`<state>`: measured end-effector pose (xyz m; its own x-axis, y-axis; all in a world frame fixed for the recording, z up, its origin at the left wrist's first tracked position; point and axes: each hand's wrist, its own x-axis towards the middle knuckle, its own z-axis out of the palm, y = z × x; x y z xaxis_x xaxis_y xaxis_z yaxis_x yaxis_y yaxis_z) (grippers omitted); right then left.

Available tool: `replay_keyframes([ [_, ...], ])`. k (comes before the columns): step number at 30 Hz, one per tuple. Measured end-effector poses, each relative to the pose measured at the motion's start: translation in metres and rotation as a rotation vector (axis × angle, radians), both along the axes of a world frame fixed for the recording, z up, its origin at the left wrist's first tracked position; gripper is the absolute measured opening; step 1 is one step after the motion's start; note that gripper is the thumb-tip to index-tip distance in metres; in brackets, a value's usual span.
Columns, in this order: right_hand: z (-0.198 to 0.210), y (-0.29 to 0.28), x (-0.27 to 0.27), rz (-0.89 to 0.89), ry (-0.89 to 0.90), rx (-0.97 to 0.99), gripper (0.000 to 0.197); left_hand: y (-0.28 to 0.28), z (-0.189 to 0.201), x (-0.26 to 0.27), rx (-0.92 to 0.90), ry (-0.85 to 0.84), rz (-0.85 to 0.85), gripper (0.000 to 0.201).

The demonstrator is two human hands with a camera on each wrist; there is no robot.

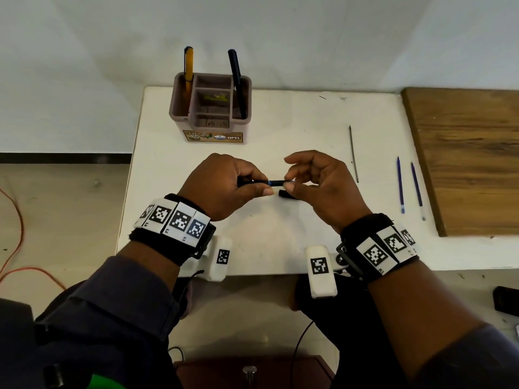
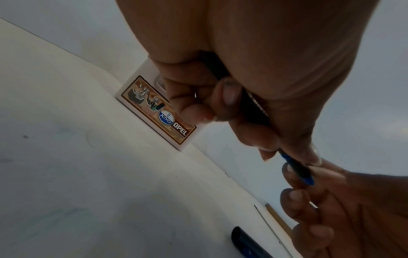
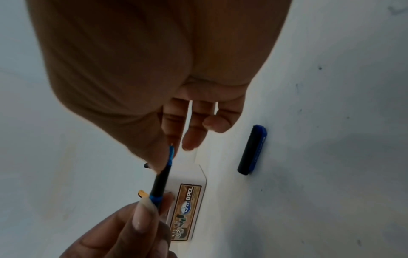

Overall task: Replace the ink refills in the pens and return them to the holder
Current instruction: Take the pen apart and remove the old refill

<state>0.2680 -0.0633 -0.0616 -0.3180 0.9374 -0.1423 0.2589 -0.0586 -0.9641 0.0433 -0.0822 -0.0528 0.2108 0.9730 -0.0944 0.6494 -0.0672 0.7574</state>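
Observation:
My left hand [image 1: 262, 188] grips the barrel of a dark pen [image 1: 276, 183] with blue trim, held level above the white table [image 1: 269, 237]. My right hand [image 1: 290, 183] pinches the pen's front end between thumb and forefinger; the other fingers are loosely spread. In the right wrist view the pen [image 3: 160, 180] shows a blue tip section between the right fingertips [image 3: 164, 157]. In the left wrist view the barrel [image 2: 253, 108] lies in my curled left fingers. The pen's cap [image 1: 286, 194] lies on the table under my hands. The brown holder [image 1: 179, 108] stands at the table's far edge.
A yellow pen [image 1: 188, 63] and a black pen [image 1: 236, 77] stand in the holder. A thin grey refill [image 1: 353, 154] and two blue refills [image 1: 400, 186] [image 1: 417, 189] lie to the right. A wooden board [image 1: 471, 158] lies on the table's right part.

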Motion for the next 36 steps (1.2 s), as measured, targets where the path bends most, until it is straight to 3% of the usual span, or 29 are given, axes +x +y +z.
replay_keyframes([
  [3, 0.0044, -0.0017, -0.0036, -0.003, -0.003, -0.076, 0.008, -0.0010, -0.0015, -0.0009, 0.008, 0.001, -0.008, 0.031],
  [5, 0.0038, -0.0020, -0.0057, 0.020, -0.115, -0.062, 0.029, -0.0020, -0.0022, -0.0010, 0.019, -0.001, -0.014, 0.031],
  [11, 0.0050, -0.0012, -0.0036, -0.003, -0.031, -0.036, 0.005, -0.0004, -0.0033, 0.0002, 0.031, -0.008, -0.008, 0.035],
  [15, 0.0062, -0.0010, -0.0052, 0.008, -0.125, -0.031, 0.028, -0.0018, -0.0048, 0.0018, 0.021, -0.005, -0.016, 0.032],
  [19, 0.0064, -0.0001, -0.0008, -0.009, -0.070, -0.023, 0.007, -0.0012, -0.0056, 0.0025, 0.034, -0.002, -0.004, 0.029],
  [22, 0.0043, 0.0002, -0.0003, -0.013, -0.028, -0.004, 0.023, -0.0002, -0.0066, 0.0023, 0.040, 0.005, 0.002, 0.026],
  [28, 0.0050, -0.0006, -0.0040, 0.011, -0.085, -0.034, 0.006, 0.0000, -0.0088, 0.0030, 0.033, 0.022, -0.021, 0.027],
  [36, 0.0005, 0.0024, 0.0014, -0.072, -0.004, -0.029, 0.017, -0.0006, -0.0092, 0.0008, 0.057, -0.009, -0.019, 0.024],
])
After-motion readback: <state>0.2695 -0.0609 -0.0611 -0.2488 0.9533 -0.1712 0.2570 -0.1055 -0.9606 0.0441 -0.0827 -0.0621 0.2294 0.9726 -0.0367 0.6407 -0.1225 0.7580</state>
